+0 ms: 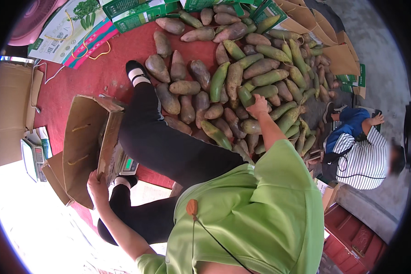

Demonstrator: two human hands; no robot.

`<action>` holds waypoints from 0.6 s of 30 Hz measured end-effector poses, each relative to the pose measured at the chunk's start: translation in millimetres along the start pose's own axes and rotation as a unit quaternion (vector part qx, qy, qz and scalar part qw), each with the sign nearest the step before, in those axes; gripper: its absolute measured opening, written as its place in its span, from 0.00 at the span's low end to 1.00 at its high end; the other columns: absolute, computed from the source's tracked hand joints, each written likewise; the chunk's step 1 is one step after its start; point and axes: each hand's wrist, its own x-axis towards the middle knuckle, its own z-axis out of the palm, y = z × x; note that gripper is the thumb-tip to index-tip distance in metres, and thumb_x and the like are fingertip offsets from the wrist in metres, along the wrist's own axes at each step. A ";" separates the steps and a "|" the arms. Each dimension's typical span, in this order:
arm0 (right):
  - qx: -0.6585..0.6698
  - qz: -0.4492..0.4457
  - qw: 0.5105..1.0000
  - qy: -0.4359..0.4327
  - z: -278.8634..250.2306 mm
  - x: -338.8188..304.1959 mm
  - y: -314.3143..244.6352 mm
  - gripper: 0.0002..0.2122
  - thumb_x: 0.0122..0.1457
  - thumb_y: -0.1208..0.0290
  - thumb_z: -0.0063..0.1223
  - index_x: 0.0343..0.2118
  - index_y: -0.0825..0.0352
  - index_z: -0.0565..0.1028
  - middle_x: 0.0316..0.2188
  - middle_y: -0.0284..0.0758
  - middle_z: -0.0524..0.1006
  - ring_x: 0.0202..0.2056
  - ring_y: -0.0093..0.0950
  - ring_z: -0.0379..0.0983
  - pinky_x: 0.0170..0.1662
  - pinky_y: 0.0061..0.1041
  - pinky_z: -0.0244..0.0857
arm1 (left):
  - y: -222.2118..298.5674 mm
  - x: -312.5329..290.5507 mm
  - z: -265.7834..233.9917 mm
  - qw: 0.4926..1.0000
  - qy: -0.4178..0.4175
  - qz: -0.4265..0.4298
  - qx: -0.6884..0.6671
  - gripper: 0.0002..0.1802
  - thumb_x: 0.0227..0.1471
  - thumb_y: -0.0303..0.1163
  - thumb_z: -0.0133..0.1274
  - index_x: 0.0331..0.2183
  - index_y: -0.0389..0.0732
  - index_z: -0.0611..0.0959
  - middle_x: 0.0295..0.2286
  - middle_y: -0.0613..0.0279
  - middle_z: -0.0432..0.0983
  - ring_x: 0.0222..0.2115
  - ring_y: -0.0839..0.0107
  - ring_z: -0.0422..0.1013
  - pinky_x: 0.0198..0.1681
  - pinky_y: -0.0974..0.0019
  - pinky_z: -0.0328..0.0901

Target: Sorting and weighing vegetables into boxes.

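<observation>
My left hand (98, 188) grips the near rim of an open brown cardboard box (83, 141) with yellow cord handles, which stands to my left. Under the box's right side a scale with a lit green display (129, 165) shows in part. Stretched out to the right, my right hand (259, 106) closes its fingers on the end of a green radish (245, 96) in a large pile. Around that hand lie many more long green radishes (270, 77) and brownish-purple ones (201, 109). The inside of the box is mostly hidden.
A red mat (109, 64) lies under the pile. Green and white cartons (139, 16) line the back, with brown open boxes (342, 59) at the right. A second scale (32, 157) stands far left. Another person (360, 155) in a striped top sits at the right.
</observation>
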 end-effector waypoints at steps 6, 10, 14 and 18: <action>0.027 -0.035 0.999 0.022 15.5 -1.4 7.5 0.36 0.35 0.66 0.68 0.51 0.56 0.61 0.49 0.35 0.65 0.53 0.36 0.60 0.51 0.40 0.61 | 6.6 0.4 -0.6 1.000 0.006 0.006 0.011 0.10 0.44 0.21 0.48 0.33 0.34 0.78 0.28 0.48 0.72 0.30 0.50 0.70 0.34 0.59 0.64; -0.065 -0.057 0.995 0.046 7.1 -18.8 -11.4 0.36 0.33 0.67 0.69 0.49 0.58 0.62 0.47 0.36 0.67 0.51 0.37 0.63 0.49 0.39 0.62 | 6.8 1.2 -1.5 0.999 0.002 0.018 0.032 0.11 0.44 0.21 0.49 0.34 0.34 0.78 0.28 0.48 0.72 0.31 0.50 0.70 0.35 0.58 0.64; -0.019 -0.112 0.992 0.053 7.8 -22.3 -16.1 0.35 0.33 0.67 0.68 0.48 0.60 0.64 0.46 0.39 0.69 0.49 0.41 0.65 0.49 0.39 0.62 | 5.1 -2.2 -3.0 0.998 0.010 0.026 0.049 0.12 0.44 0.22 0.49 0.35 0.34 0.78 0.29 0.48 0.72 0.32 0.49 0.70 0.35 0.56 0.64; 0.257 -0.224 0.939 0.042 5.3 -6.9 -25.4 0.33 0.31 0.78 0.68 0.45 0.68 0.66 0.39 0.38 0.72 0.43 0.32 0.68 0.48 0.28 0.61 | 16.9 -4.1 -8.4 0.997 0.004 0.033 0.068 0.13 0.44 0.24 0.49 0.35 0.35 0.79 0.30 0.48 0.72 0.34 0.49 0.70 0.37 0.55 0.64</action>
